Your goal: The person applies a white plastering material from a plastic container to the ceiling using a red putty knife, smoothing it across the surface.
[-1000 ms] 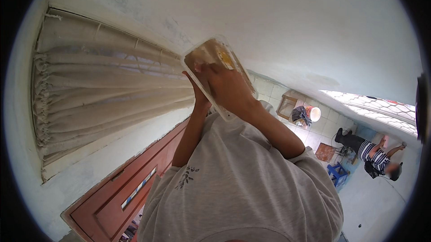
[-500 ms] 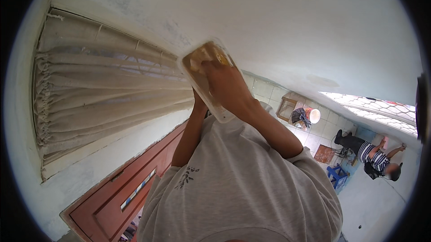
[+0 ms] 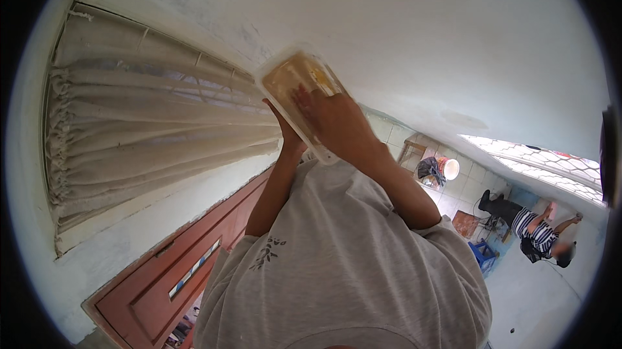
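Observation:
In front of my chest is a rectangular, round-cornered plastic tub (image 3: 313,144), tilted, with a pale translucent rim. Its inside looks tan, with a yellow patch near the far end. My left hand (image 3: 289,130) holds it from its left side and from beneath; the thumb shows along the edge and the other fingers are hidden. Reaching in over the right side, my right hand (image 3: 337,122) has its fingers bent down against the tan surface. Those fingertips are blurred, and I cannot make out what they hold.
A pale wall (image 3: 421,38) rises just beyond the tub. On my left are a curtained window (image 3: 162,116) and a red-brown door (image 3: 155,284). Across the tiled floor stand a bucket (image 3: 448,168), a black bag (image 3: 427,169), a blue stool (image 3: 483,255) and another person (image 3: 531,223) at the wall.
The tub has shifted slightly up and left. My right hand has moved a little right across it, baring more of the tan inside. More of my left hand now shows.

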A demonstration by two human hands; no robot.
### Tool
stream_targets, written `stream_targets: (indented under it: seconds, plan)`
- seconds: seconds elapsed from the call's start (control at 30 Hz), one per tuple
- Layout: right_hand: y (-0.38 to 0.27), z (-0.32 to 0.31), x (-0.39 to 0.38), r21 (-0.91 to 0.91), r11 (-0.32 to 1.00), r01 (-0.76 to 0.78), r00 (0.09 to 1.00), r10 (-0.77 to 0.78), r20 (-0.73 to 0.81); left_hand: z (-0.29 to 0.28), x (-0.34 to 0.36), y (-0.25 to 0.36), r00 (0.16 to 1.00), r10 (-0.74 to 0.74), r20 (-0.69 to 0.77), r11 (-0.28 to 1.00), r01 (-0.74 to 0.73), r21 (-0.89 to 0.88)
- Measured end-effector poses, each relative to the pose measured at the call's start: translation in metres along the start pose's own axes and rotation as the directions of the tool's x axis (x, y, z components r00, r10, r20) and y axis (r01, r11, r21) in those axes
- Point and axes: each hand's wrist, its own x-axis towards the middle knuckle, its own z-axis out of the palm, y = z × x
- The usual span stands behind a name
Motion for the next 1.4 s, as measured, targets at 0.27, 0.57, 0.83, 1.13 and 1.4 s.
stream_targets:
  seconds: [0.27, 0.57, 0.83, 1.13, 1.4]
  plan:
    - [-0.005, -0.041, 0.014, 0.285, 0.889, -0.360, 0.930, 0.367, 0.031, 0.036, -0.002, 0.004, 0.998, 0.040, 0.058, 0.990, -0.047, 0.132]
    - [0.026, -0.054, -0.012, 0.725, 0.551, -0.414, 0.800, 0.600, 0.002, 0.013, 0.006, 0.007, 0.975, -0.164, 0.153, 0.983, 0.175, -0.060]
    - [0.009, -0.020, -0.057, 0.604, 0.753, -0.259, 0.849, 0.476, -0.230, -0.027, 0.003, -0.003, 0.998, -0.066, 0.013, 0.997, 0.065, 0.029]
    - [0.015, -0.018, -0.054, 0.210, 0.943, -0.257, 0.963, 0.269, -0.031, -0.003, -0.012, -0.009, 0.985, -0.145, -0.098, 0.985, 0.153, 0.081]
    - [0.023, -0.010, -0.073, 0.399, 0.869, -0.293, 0.911, 0.380, -0.158, -0.023, -0.009, -0.014, 0.981, -0.190, -0.051, 0.980, 0.192, 0.047]
